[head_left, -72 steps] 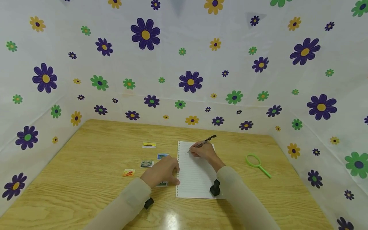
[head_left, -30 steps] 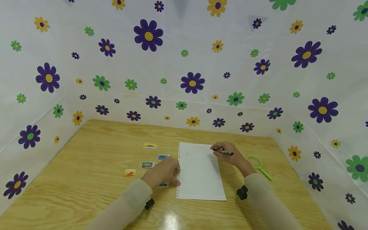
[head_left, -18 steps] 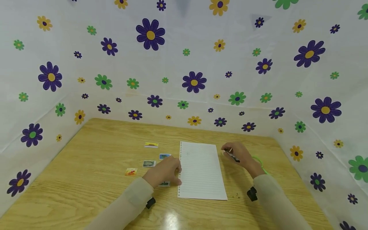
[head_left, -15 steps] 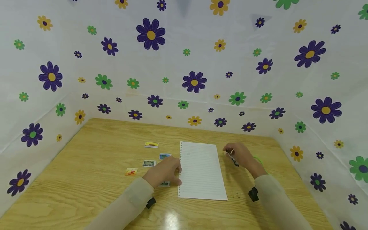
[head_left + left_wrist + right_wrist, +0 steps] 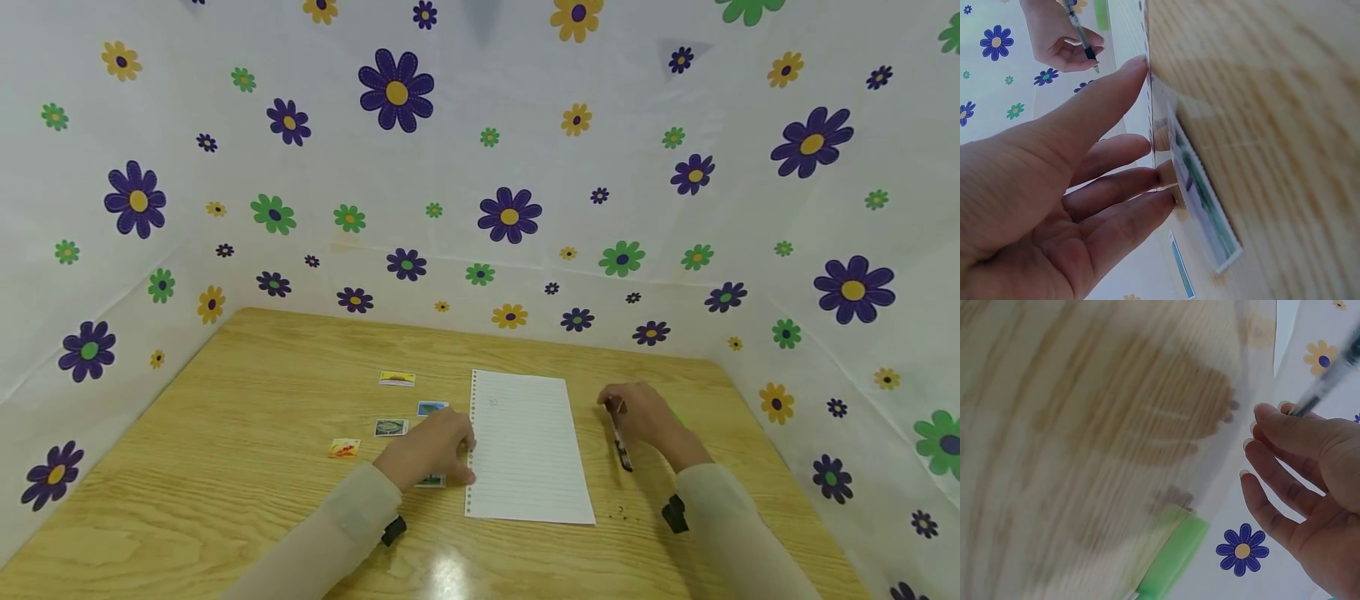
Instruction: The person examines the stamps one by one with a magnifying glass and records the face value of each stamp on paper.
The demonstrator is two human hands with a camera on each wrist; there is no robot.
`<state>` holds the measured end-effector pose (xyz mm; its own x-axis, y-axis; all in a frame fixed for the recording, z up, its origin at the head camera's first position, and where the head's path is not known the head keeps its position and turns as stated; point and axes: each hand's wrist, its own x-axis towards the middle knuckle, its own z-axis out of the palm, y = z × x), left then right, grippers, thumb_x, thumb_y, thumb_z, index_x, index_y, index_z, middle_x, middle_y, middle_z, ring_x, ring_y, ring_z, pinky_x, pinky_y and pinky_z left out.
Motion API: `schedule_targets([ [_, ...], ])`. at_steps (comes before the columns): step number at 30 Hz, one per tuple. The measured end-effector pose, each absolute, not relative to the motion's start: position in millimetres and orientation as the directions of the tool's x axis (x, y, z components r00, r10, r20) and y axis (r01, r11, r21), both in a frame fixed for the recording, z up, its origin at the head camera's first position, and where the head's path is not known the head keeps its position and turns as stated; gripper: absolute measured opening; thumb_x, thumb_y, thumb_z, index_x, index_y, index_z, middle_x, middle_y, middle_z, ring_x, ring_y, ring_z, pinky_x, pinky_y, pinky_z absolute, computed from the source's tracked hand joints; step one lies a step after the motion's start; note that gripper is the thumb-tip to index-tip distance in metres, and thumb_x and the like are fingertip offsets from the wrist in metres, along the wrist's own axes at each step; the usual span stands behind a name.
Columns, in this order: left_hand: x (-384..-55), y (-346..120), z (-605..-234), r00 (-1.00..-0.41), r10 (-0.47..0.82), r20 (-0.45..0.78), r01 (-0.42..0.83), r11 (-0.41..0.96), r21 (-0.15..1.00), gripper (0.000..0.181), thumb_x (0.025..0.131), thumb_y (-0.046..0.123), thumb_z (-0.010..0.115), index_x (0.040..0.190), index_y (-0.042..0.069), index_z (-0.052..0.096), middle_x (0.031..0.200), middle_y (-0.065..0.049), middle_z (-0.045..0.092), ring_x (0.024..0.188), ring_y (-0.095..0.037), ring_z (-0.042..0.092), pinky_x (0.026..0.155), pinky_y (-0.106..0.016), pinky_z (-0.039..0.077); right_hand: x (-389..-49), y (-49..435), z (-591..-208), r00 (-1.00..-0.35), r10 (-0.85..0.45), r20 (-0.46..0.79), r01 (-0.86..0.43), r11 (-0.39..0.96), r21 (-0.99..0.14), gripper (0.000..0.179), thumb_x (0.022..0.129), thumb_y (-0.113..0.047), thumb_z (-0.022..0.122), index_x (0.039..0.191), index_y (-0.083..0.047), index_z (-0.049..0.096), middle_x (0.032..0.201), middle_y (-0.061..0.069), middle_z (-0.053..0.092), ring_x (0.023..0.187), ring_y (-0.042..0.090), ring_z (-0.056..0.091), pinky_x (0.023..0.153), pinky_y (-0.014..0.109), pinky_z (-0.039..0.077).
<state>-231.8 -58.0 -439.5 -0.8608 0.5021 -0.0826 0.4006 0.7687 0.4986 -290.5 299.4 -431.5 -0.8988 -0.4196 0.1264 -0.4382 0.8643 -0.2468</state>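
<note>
A sheet of lined paper (image 5: 528,450), with a small written mark near its top left, lies mid-table in the head view. My left hand (image 5: 426,450) rests at its punched left edge; in the left wrist view, the thumb and fingertips touch down along that edge, fingers loosely extended. Under and beside it lies a small stamp-like picture card (image 5: 1200,187). To the right of the paper, my right hand (image 5: 647,415) pinches a dark pen (image 5: 622,450) between thumb and fingers, above the tabletop. The right hand and forearm largely hide a green magnifying glass, whose handle (image 5: 1175,553) shows in the right wrist view.
Other small picture cards lie left of the paper: a yellow one (image 5: 397,379), a blue one (image 5: 432,408), a grey-green one (image 5: 392,427) and a red-orange one (image 5: 344,448). Dark specks (image 5: 619,512) dot the wooden table (image 5: 247,400). Flowered cloth (image 5: 510,167) walls surround it.
My right hand has lifted from writing on the paper and moved right, past its edge, toward the magnifying glass. The pen has swung to point its rear toward me. The left hand has stayed.
</note>
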Motion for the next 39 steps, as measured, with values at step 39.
schedule_targets([
  [39, -230.9, -60.5, -439.1, -0.849, 0.524, -0.065, 0.428, 0.755, 0.497, 0.044, 0.075, 0.023, 0.094, 0.109, 0.001, 0.077, 0.115, -0.011, 0.075, 0.108, -0.029, 0.066, 0.093, -0.041, 0.058, -289.9, 298.4, -427.6, -0.937, -0.348, -0.037, -0.341, 0.933, -0.116, 0.031, 0.091, 0.009, 0.062, 0.105, -0.011, 0.081, 0.108, 0.014, 0.078, 0.101, 0.036, 0.072, 0.086, 0.054, 0.060],
])
